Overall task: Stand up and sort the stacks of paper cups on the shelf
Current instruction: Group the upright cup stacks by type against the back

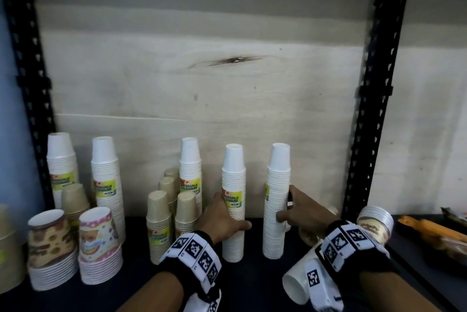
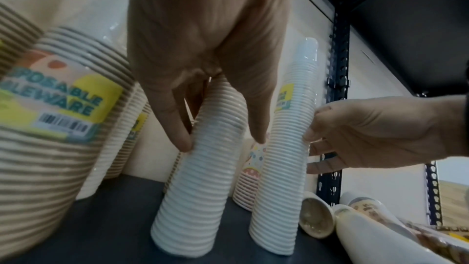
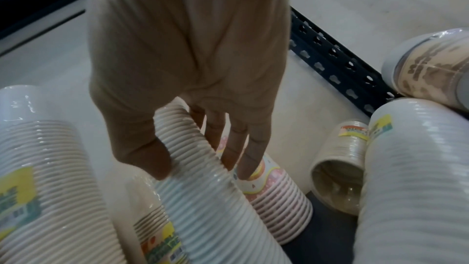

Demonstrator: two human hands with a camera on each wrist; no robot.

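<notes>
Two tall white stacks are up on the shelf (image 1: pixel 131 286) side by side, and each hand has one. The left hand (image 1: pixel 222 218) wraps the left white stack (image 1: pixel 233 210) at mid-height, thumb across the front, fingers (image 2: pixel 177 127) curled round the far side. The right hand (image 1: pixel 300 210) pinches the right white stack (image 1: pixel 276 205) the same way, thumb in front and fingers (image 3: pixel 243 160) behind. Both stacks stand upright, a narrow gap between them, well forward of the back board. Doing this well, I'd say, means keeping the grip at the middle, nudging the bases rather than the tops, and letting go only once each column sits flat; these sleeves are tall and slim and look quick to tip. Just left of the left-hand fingers stands the brown cup cluster (image 1: pixel 161 218) with another white stack (image 1: pixel 190 172) behind it, so there's little room that way. Behind the right-hand fingers, a pink dotted stack (image 3: pixel 279 208) sits close. Right of them, near the black upright post (image 1: pixel 364 134), several sleeves lie on their sides, among them a fallen white sleeve (image 1: pixel 300 284) under the right wrist and a printed sleeve (image 1: pixel 376 225). Open room is the dark strip toward the front edge, and upward, where nothing hangs above the tops.
</notes>
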